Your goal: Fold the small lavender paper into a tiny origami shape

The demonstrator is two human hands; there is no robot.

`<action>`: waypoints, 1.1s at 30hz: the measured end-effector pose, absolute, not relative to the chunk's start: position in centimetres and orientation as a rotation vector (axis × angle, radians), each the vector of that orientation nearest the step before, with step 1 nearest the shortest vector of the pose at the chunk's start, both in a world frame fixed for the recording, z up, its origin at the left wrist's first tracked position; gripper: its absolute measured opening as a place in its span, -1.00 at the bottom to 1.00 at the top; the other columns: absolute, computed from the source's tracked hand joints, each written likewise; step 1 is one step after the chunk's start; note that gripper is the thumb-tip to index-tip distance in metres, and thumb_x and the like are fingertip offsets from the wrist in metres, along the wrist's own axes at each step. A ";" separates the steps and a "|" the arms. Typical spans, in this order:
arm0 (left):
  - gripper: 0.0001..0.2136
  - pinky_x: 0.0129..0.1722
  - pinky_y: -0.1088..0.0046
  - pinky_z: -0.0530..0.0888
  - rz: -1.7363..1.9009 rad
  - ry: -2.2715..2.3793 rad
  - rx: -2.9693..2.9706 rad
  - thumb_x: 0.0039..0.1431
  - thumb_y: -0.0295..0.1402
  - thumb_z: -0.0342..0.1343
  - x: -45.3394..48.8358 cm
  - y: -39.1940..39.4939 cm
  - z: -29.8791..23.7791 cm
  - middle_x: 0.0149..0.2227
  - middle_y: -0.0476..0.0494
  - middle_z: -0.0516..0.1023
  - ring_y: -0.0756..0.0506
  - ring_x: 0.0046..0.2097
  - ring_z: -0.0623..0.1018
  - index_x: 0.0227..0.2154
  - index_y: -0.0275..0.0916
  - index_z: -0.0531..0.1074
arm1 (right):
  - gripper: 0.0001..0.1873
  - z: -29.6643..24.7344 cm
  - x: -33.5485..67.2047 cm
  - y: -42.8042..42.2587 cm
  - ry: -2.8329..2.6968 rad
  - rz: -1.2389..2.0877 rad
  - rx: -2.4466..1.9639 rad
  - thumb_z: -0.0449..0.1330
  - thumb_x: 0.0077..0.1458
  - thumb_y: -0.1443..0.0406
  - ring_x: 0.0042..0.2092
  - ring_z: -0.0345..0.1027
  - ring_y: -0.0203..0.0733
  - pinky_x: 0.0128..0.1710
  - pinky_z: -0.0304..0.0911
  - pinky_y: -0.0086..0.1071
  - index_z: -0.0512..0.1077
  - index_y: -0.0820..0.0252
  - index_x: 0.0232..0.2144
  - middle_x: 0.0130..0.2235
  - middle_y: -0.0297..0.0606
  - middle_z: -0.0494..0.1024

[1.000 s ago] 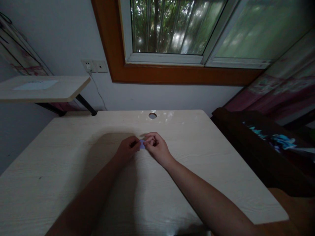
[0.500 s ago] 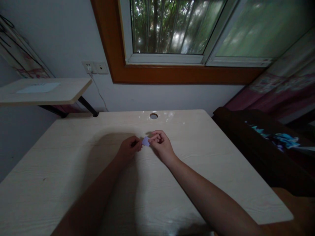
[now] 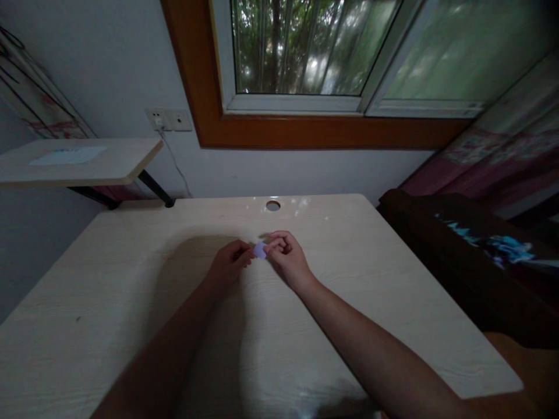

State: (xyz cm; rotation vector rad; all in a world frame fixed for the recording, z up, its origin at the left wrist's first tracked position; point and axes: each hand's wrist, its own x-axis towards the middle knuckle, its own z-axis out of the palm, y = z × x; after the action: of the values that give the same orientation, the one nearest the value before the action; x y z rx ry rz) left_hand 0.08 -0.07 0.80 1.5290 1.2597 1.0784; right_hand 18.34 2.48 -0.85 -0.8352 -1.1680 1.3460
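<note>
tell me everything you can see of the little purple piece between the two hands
The purple piece is a small, pale lilac scrap that looks thin like paper. It is too small and dim to tell any folds. It is pinched from either side by the fingertips of the left hand and the right hand, low over the middle of the light wooden desk. Whether it touches the desk cannot be told. No marking shows.

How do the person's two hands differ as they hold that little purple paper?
The left hand shows its back, fingers tucked under; the right hand shows curled fingers. The left hand lies over dark shadow, the right hand over paler wood. Both pinch the purple paper above the desk.
</note>
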 end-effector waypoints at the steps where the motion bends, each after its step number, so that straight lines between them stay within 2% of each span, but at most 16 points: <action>1: -0.78 -0.42 0.52 0.35 1.052 1.259 1.558 0.17 -0.20 0.12 0.1 -0.1 0.7 -0.50 -0.02 0.47 0.01 -0.45 0.43 -0.41 -0.28 0.47 | -0.64 -0.8 18.3 2.4 -1.188 1.341 -0.836 0.39 -0.07 0.25 -0.46 0.29 -0.31 -0.44 0.15 -0.42 0.41 0.09 -0.20 -0.44 -0.41 0.51; 12: -0.75 -0.33 0.48 0.41 1.000 1.267 1.554 0.17 -0.17 0.12 0.1 -0.2 0.5 -0.45 -0.09 0.56 -0.05 -0.38 0.51 -0.44 -0.27 0.51 | -0.64 -0.5 18.3 2.1 -1.242 1.306 -0.876 0.36 -0.05 0.21 -0.42 0.32 -0.28 -0.42 0.20 -0.40 0.40 0.10 -0.18 -0.41 -0.36 0.53; 20: -0.76 -0.36 0.50 0.39 1.040 1.328 1.494 0.14 -0.20 0.13 0.3 -0.3 1.1 -0.49 -0.05 0.52 -0.03 -0.41 0.48 -0.49 -0.28 0.47 | -0.67 -0.6 18.4 2.2 -1.172 1.410 -0.812 0.32 0.02 0.16 -0.54 0.16 -0.39 -0.60 0.03 -0.49 0.39 0.09 -0.17 -0.37 -0.40 0.51; 33: -0.76 -0.33 0.47 0.38 0.949 1.294 1.660 0.16 -0.21 0.10 0.1 -0.2 0.8 -0.47 -0.07 0.54 -0.04 -0.39 0.49 -0.48 -0.27 0.47 | -0.61 -0.4 18.3 2.1 -1.251 1.363 -0.858 0.37 -0.04 0.20 -0.49 0.18 -0.35 -0.50 0.10 -0.43 0.39 0.08 -0.14 -0.38 -0.38 0.46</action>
State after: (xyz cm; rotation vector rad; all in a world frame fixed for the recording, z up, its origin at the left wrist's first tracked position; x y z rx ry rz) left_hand 0.14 -0.19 0.75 1.6597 1.2937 0.9485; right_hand 18.26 2.06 -0.42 -0.8578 -1.2514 1.3631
